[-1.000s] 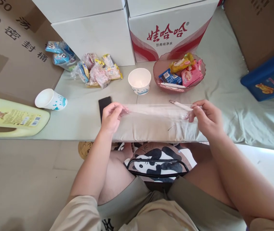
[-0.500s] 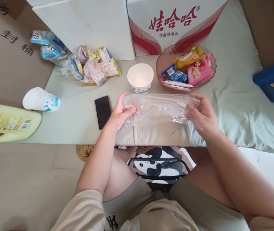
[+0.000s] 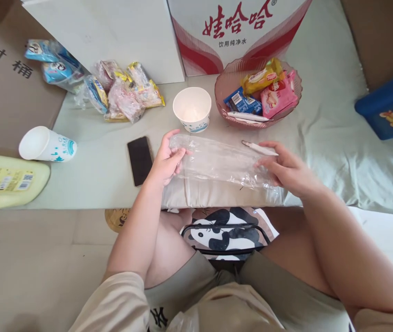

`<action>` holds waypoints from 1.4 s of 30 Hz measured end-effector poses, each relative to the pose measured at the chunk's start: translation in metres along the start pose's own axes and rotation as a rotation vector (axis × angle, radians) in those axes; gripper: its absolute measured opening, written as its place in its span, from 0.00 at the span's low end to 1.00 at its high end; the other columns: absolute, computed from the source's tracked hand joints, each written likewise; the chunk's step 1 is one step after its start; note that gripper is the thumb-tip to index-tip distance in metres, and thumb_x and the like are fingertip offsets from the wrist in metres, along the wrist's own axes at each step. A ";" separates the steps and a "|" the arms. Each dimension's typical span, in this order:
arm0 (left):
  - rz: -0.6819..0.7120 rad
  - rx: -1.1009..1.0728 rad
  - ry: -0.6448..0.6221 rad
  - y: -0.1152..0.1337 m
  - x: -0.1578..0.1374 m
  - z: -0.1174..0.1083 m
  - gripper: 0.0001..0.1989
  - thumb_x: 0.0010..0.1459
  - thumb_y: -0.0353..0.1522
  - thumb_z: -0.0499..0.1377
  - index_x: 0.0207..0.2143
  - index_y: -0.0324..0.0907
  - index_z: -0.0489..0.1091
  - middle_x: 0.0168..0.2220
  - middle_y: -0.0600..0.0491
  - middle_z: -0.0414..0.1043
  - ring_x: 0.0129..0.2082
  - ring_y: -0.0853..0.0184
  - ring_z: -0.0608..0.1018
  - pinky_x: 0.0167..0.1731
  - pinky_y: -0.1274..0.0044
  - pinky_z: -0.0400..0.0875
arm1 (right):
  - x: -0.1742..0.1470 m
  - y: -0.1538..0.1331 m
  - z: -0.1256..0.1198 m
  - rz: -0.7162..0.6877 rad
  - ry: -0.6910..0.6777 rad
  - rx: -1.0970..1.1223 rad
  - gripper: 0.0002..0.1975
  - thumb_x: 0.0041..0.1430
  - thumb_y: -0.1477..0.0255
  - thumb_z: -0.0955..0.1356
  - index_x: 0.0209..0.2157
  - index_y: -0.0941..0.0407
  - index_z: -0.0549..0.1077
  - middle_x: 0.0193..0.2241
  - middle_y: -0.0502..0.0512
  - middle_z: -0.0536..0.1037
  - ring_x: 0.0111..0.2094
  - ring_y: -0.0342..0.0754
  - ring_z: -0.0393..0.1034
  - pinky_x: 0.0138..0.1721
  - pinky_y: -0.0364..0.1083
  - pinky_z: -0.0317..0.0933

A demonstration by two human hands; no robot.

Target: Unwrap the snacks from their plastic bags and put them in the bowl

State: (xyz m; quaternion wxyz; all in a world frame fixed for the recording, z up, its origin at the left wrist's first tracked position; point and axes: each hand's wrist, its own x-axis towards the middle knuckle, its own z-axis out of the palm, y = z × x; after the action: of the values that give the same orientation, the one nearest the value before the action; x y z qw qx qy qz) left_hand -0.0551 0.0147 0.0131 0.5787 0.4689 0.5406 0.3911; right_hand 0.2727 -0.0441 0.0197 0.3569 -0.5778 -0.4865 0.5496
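Observation:
A crumpled clear plastic bag (image 3: 217, 159) is stretched between my hands above the cloth-covered surface. My left hand (image 3: 169, 159) grips its left end, thumb on top. My right hand (image 3: 288, 168) has its other end, with thumb and forefinger somewhat apart. A slim white pen-like item (image 3: 260, 148) with a greyish tip shows between those two fingers; whether they hold it or it lies beneath, I cannot tell. Just beyond the bag stands a white paper bowl (image 3: 192, 110) with a blue print. Behind my left hand lies a dark phone (image 3: 139, 160).
A pink ribbed bowl (image 3: 224, 115) holds wrapped snacks and a white stick-like item. More packaged snacks (image 3: 127, 94) lie back left. A paper cup (image 3: 47, 144) lies on its side by a yellow jug (image 3: 9, 180). White cartons (image 3: 113, 37) stand behind; a blue container (image 3: 390, 106) is at right.
The bag's right end has dropped and the bag looks flatter. My right hand's forefinger and thumb have spread, and the white pen-like item has come into view. The view has shifted slightly.

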 end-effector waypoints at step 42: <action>-0.193 -0.090 -0.442 -0.008 -0.008 0.046 0.23 0.57 0.42 0.65 0.52 0.42 0.69 0.27 0.54 0.79 0.25 0.65 0.82 0.24 0.79 0.74 | 0.015 0.002 0.057 -0.128 -0.030 0.169 0.12 0.57 0.69 0.69 0.43 0.54 0.76 0.23 0.46 0.73 0.19 0.39 0.65 0.23 0.43 0.63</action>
State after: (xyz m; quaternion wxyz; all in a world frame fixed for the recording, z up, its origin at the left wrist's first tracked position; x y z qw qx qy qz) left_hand -0.0104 -0.0002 0.0062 0.7379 0.4628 0.4253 0.2457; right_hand 0.2155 -0.0371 0.0055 0.4316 -0.5049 -0.4797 0.5734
